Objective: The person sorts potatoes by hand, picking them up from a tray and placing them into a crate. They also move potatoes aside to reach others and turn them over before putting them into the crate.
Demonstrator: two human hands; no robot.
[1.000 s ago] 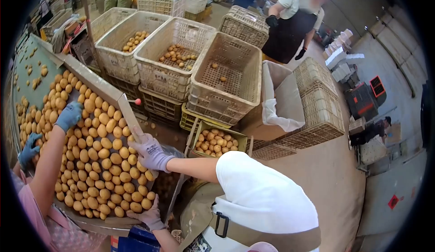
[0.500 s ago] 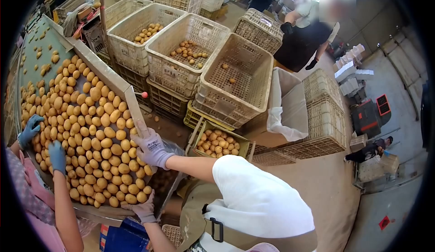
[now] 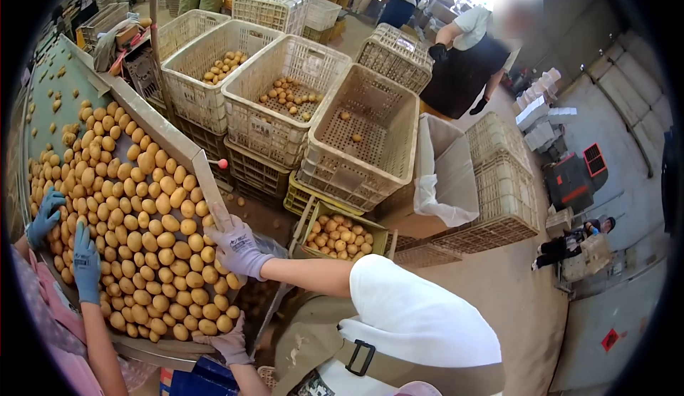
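Observation:
Round yellow-brown potatoes [image 3: 153, 232] cover the lower part of a sloping metal-sided sorting table [image 3: 165, 129]. My right hand [image 3: 239, 246], in a pale purple-white glove, rests at the table's right edge beside the potatoes, its fingers apart. Lower down, my left hand [image 3: 229, 340] in a similar glove touches the bottom corner of the table, fingers spread next to the nearest potatoes. Neither hand holds a potato that I can see. Between my hands is a dark opening, its inside hard to make out. A green-yellow crate [image 3: 342, 237] of potatoes stands right of my right hand.
A co-worker's blue-gloved hands [image 3: 87, 262] lie on the potatoes at left. Large white crates [image 3: 363, 132] with some potatoes stand beyond the table, near a lined carton [image 3: 447, 175]. A person in a dark apron [image 3: 467, 68] stands behind; another person [image 3: 576, 243] is at far right.
The co-worker's blue-gloved hands have shifted slightly on the potatoes. Some potatoes near the lower edge sit differently. The view has moved a little; my hands remain at the table's edge.

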